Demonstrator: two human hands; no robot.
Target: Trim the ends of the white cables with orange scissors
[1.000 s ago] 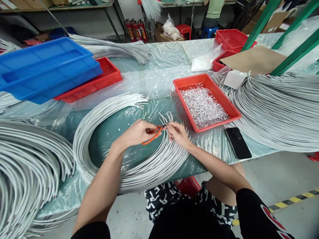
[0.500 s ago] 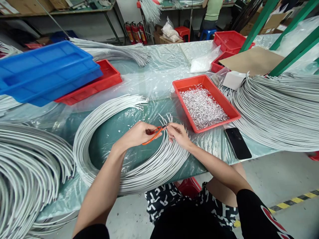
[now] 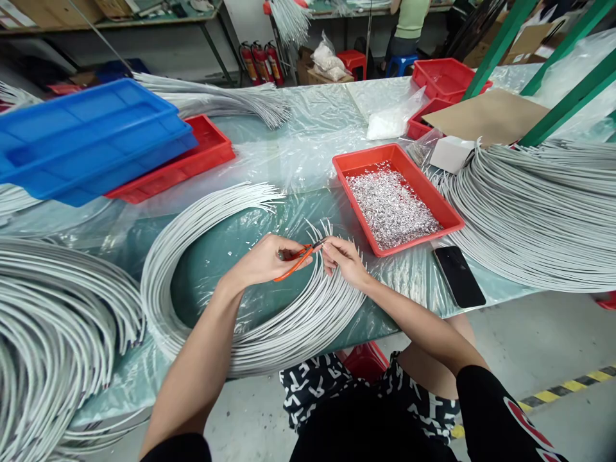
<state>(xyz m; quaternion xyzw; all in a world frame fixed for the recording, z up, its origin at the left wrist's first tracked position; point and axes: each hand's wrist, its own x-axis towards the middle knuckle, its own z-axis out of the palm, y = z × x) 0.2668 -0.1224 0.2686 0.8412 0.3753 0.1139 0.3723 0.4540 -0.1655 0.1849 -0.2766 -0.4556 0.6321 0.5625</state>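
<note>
My left hand [image 3: 270, 260] is closed around orange-handled pliers [image 3: 293, 268], their dark jaws pointing right. At the tip of the jaws, my right hand [image 3: 344, 262] is pinched shut; what lies between its fingers is too small and hidden to make out. Beneath both hands a curved bundle of grey-white cables [image 3: 166, 276] loops over the table, its loose ends fanning out just behind my right fingers. A red tray [image 3: 353, 204] of small shiny metal pieces [image 3: 394, 208] stands beyond my right hand.
Blue trays [image 3: 96, 138] rest over a red tray [image 3: 212, 142] at the left. More cable bundles lie left [image 3: 62, 308] and right [image 3: 534, 218]. A phone [image 3: 459, 277] sits by the table's front edge. Green posts [image 3: 500, 48] rise at the right; a person [image 3: 411, 29] is at the back.
Hardly anything differs. Both hands and the pliers keep almost the same position, with the jaws still at my right fingertips.
</note>
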